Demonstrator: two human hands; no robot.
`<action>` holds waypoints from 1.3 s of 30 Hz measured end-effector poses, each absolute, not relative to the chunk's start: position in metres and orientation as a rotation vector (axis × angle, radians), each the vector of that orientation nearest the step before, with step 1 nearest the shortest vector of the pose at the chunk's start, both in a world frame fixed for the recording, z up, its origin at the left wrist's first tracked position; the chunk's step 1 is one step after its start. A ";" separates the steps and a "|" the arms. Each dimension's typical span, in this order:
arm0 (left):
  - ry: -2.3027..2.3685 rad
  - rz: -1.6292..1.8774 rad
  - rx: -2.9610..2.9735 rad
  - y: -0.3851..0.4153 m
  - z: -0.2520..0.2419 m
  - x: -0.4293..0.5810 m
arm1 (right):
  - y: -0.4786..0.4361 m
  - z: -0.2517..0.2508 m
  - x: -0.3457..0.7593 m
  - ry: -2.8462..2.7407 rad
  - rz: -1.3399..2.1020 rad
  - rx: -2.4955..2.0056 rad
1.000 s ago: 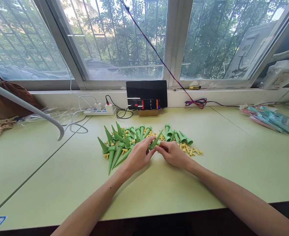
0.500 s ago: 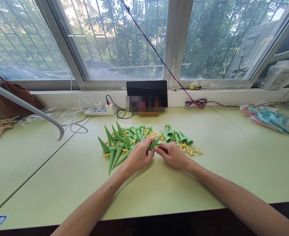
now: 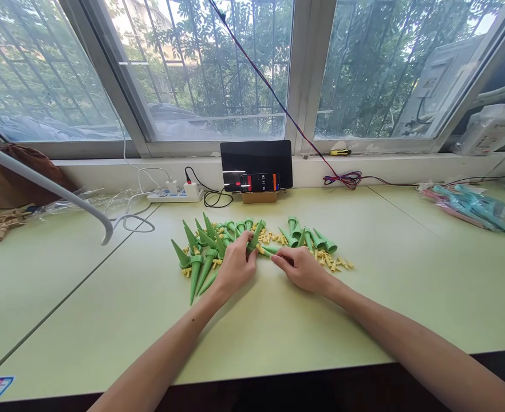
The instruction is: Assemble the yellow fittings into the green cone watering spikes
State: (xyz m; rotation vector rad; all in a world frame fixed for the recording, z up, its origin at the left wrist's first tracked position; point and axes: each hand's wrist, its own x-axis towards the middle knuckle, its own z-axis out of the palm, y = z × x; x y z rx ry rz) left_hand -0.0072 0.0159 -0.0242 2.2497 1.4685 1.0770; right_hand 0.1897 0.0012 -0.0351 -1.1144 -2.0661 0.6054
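A heap of green plastic cone spikes (image 3: 205,252) and small yellow plastic parts (image 3: 334,263) lies on the pale green table (image 3: 278,320). My left hand (image 3: 235,266) is closed round one green spike (image 3: 255,236), which points up and away over the heap. My right hand (image 3: 302,269) rests just to the right, its fingers pinched near another green spike (image 3: 269,250) lying on the table; what the pinch holds is too small to make out.
A dark tablet (image 3: 256,163) with a phone (image 3: 260,182) leaning on it stands at the window sill. A power strip (image 3: 175,194) with cables sits left of it. A white curved tube (image 3: 55,191) crosses the left. Packets in plastic (image 3: 471,209) lie far right.
My left hand has drawn left, away from my right hand, carrying a green spike and tilting it up over the heap. My right hand has stayed almost where it was.
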 end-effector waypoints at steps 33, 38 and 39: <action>1.109 0.901 2.376 0.002 -0.022 0.000 | -0.005 -0.025 0.197 -1.461 0.319 -1.091; 1.089 0.867 2.410 0.002 -0.021 -0.001 | 0.010 -0.021 0.215 -1.199 0.038 -1.082; 1.086 0.853 2.426 0.002 -0.020 -0.001 | 0.015 -0.020 0.220 -1.186 -0.015 -1.087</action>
